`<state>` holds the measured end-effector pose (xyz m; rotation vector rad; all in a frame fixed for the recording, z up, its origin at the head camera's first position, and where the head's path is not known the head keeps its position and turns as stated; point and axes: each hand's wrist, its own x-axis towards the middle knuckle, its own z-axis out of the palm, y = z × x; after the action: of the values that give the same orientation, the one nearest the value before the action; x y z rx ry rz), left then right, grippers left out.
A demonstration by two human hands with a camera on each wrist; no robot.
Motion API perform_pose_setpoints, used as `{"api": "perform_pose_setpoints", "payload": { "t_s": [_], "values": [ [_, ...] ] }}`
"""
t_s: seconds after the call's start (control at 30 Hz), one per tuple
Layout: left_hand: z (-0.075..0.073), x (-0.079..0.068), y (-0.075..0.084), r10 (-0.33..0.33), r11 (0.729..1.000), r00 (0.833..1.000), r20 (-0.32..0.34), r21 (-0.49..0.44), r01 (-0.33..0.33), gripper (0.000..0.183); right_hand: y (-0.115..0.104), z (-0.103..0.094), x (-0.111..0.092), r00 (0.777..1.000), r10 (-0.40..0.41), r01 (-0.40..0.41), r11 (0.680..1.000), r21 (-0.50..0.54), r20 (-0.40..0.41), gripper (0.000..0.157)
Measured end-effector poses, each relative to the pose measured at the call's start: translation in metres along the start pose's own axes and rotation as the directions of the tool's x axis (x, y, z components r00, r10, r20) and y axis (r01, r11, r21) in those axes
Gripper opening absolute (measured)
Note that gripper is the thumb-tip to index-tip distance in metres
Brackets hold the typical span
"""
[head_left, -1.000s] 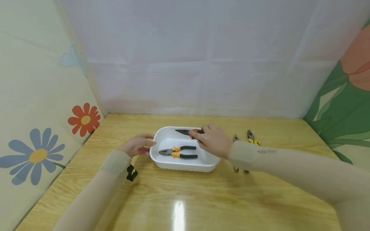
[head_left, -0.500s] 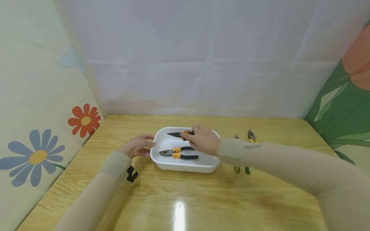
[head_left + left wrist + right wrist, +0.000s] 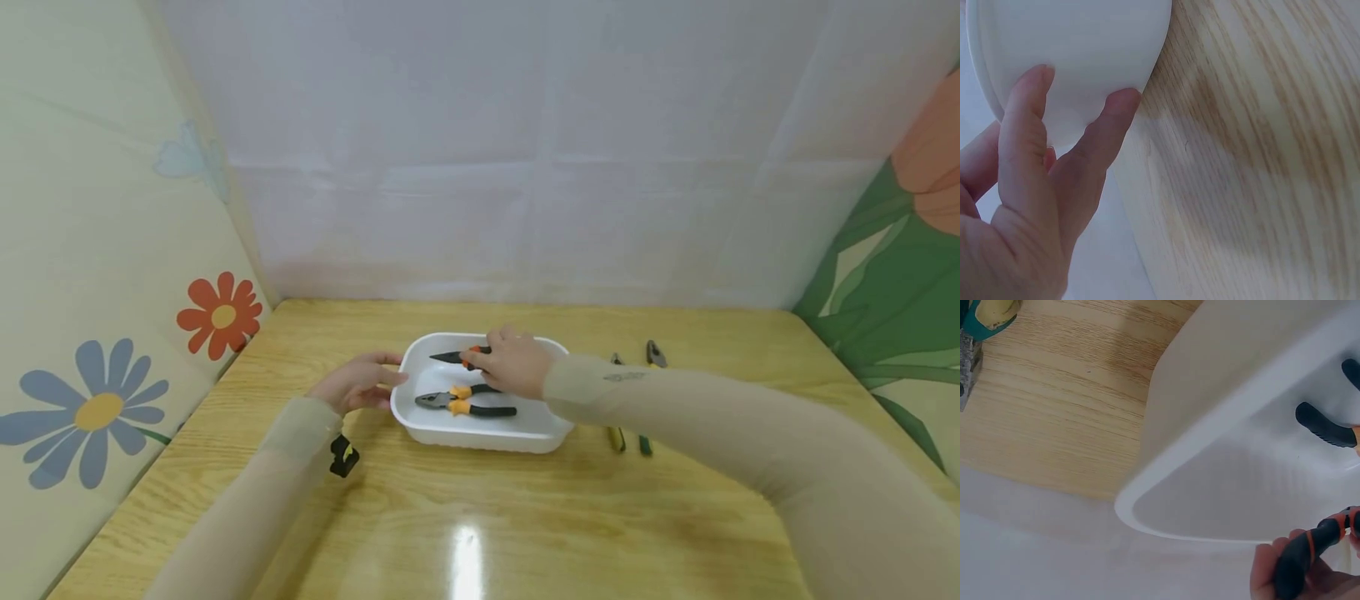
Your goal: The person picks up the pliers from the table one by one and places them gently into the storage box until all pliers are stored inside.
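Observation:
My right hand grips needle-nose pliers with black and orange handles, over the back part of a white plastic tray. Their dark pointed nose faces left; in the right wrist view a handle lies across the fingers. My left hand holds the tray's left end, thumb at the rim, with fingers against the outer wall in the left wrist view. Inside the tray, in front of the needle-nose pliers, lie combination pliers with black and yellow-orange handles, partly hidden by my right hand.
Right of the tray, two more tools lie on the wooden table, partly under my right forearm: one with a grey plier head, the other with a yellow handle end. A pale cloth hangs behind the table.
My right hand has carried the needle-nose pliers left and slightly nearer, further over the tray. More of the tools at right shows past the forearm. My left hand stays at the tray's end.

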<state>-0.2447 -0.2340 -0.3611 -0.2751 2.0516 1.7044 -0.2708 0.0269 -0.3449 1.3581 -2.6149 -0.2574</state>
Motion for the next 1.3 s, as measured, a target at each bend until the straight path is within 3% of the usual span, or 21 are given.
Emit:
{"api": "perform_pose_setpoints", "payload": {
  "t_s": [0.27,0.5,0.73,1.0,1.23,1.3],
  "values": [
    [0.0,0.001,0.0,-0.002,1.0,1.0,-0.008,0.013,0.002,0.051,-0.004,0.002,0.014,0.988,0.06,-0.066,0.997,0.036,0.142,0.04],
    [0.0,-0.001,0.003,-0.008,1.0,1.0,-0.007,0.025,0.008,0.051,-0.006,0.015,0.029,0.959,0.121,-0.107,0.992,-0.071,0.255,0.044],
    [0.0,-0.003,0.002,-0.005,1.0,1.0,0.01,0.011,0.005,0.052,-0.007,0.02,0.03,0.956,0.11,-0.077,0.988,-0.132,0.27,0.045],
    [0.001,-0.001,0.001,0.004,1.0,1.0,0.015,0.011,-0.004,0.052,-0.002,0.034,0.031,0.948,0.09,-0.03,0.98,-0.195,0.306,0.061],
    [0.0,0.0,0.0,0.013,1.0,1.0,0.024,0.007,-0.013,0.05,0.001,0.05,0.035,0.912,0.108,-0.058,0.989,-0.136,0.396,0.075],
    [0.0,-0.001,0.0,0.013,1.0,1.0,0.021,0.004,-0.013,0.049,0.002,0.048,0.035,0.913,0.101,-0.068,0.993,-0.098,0.394,0.076]
  ]
}}
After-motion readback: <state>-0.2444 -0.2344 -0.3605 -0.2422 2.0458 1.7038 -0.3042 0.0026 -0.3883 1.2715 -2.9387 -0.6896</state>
